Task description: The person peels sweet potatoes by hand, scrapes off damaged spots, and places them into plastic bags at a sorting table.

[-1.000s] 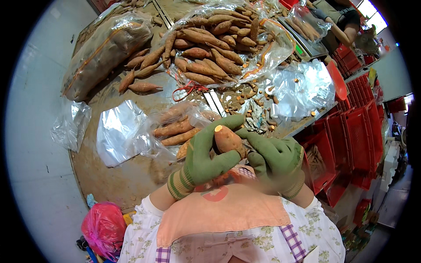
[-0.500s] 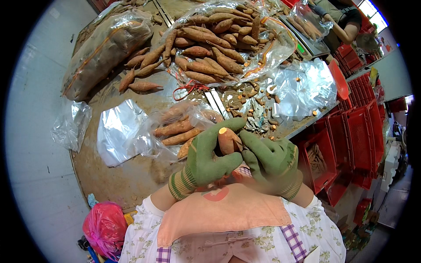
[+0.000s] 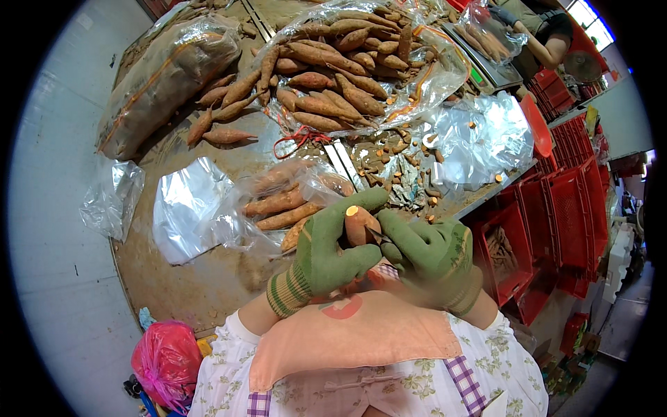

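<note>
Sweet potato [image 3: 362, 228], cut flat at its upper end, is held between two green-gloved hands, in front of the peach apron [image 3: 354, 340]. From the left, one big filled plastic sack [image 3: 163, 94] lies on the dusty table [image 3: 174, 288], and nearer is a flat pile of clear bags [image 3: 189, 212], perhaps put there for easy reach. Beside this pile, a clear bag of sweet potatoes [image 3: 276, 203] rests close to the person. The left hand [image 3: 323, 247] is curled around the root, with thumb on the near side; this grip seems to steady it and to leave its cut end free. Behind, a heap of sweet potatoes [image 3: 337, 87] is spread on its opened plastic, probably so that each one can be picked easily. The right hand [image 3: 432, 254] is bent closed around what appears to be a small knife [image 3: 379, 236]; its dark blade is at the root's right side, but whether it touches, I cannot tell. Beyond lie cut scraps [image 3: 398, 148], then crumpled clear plastic [image 3: 479, 142], and finally stacked red crates [image 3: 566, 215] beside the table.
</note>
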